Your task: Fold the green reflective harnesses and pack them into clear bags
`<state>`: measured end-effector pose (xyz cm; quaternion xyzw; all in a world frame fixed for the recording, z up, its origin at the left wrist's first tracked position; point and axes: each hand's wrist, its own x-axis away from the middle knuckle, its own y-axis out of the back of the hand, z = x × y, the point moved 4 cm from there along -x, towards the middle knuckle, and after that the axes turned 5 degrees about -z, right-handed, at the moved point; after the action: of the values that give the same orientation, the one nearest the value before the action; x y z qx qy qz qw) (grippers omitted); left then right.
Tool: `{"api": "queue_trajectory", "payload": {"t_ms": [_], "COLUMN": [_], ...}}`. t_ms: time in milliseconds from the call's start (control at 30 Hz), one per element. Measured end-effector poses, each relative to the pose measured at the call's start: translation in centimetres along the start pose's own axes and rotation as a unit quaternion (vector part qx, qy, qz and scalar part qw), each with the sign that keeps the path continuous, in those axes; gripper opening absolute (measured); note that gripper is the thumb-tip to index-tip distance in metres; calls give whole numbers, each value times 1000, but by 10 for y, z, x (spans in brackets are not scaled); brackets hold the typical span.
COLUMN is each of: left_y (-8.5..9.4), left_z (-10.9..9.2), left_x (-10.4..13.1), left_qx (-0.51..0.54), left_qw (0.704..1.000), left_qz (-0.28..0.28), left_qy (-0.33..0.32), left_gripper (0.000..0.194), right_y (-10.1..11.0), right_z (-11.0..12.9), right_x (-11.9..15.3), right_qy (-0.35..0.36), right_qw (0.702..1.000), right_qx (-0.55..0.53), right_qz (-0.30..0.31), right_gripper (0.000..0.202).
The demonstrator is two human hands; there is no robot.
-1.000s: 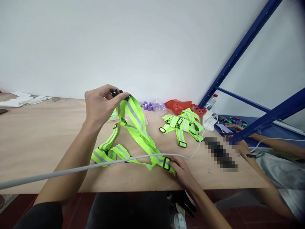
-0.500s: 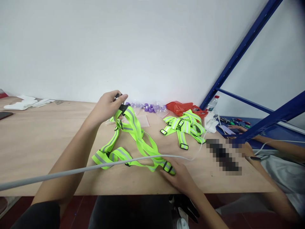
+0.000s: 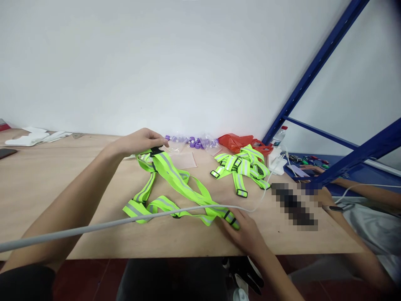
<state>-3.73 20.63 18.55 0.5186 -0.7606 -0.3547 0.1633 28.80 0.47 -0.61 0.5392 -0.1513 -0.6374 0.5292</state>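
Observation:
A neon-yellow reflective harness (image 3: pixel 181 184) with grey stripes and black buckles stretches across the table between my hands. My left hand (image 3: pixel 140 141) grips its black buckle end at the far left, fingers closed and partly hidden behind the back of the hand. Near the front edge, my right hand (image 3: pixel 244 230) closes on the strap end by a black slider. Looser straps of the same harness lie on the tabletop at the left. Farther right rests a second bundle of reflective straps (image 3: pixel 242 167), which neither hand touches.
A grey cable (image 3: pixel 125 222) crosses in front of the harness. Along the wall lie purple pieces in clear bags (image 3: pixel 196 143), a red plastic bag (image 3: pixel 234 142) and a bottle (image 3: pixel 279 136). White gloves (image 3: pixel 34 136) are at far left. A co-worker's arm (image 3: pixel 366 190) is beyond the blue rack post (image 3: pixel 316 67).
My left hand has come down and left, lowering the buckle end toward the table. My right hand has slid slightly right with its strap end, drawing the straps straighter.

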Motion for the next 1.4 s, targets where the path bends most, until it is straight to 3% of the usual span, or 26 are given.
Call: {"api": "queue_trajectory", "payload": {"t_ms": [133, 267, 433, 567, 733, 900, 1167, 1300, 1400], "left_y": [2, -1, -9, -1, 7, -6, -52, -84, -96], "left_z": [-9, -14, -14, -13, -23, -49, -89, -91, -90], "left_x": [14, 30, 40, 35, 25, 20, 9, -3, -10], "left_qx": [-82, -186, -309, -324, -204, -29, 179, 227, 252], "left_qw": [994, 975, 937, 936, 969, 987, 961, 949, 940], "left_qz": [72, 89, 97, 61, -29, -34, 5, 45, 46], "left_qy": [-29, -78, -134, -125, -134, -152, -210, -212, -224], "left_gripper": [48, 81, 67, 72, 63, 68, 68, 62, 56], "right_y": [3, 7, 7, 4, 10, 17, 12, 9, 10], "right_z": [-10, -16, -18, -14, 0, 7, -10, -11, -12], "right_x": [5, 6, 4, 4, -3, -10, -4, -5, -4], "right_qy": [-20, -39, -32, -38, -110, -138, -127, -135, -147], "right_qw": [999, 999, 999, 999, 989, 979, 990, 988, 981], "right_qx": [26, 30, 21, -5, -81, -137, -59, 12, 56], "right_qz": [-7, -12, 9, 34, 52, 54, 28, 74, 112], "right_gripper": [34, 39, 44, 43, 36, 33, 45, 49, 56]}}
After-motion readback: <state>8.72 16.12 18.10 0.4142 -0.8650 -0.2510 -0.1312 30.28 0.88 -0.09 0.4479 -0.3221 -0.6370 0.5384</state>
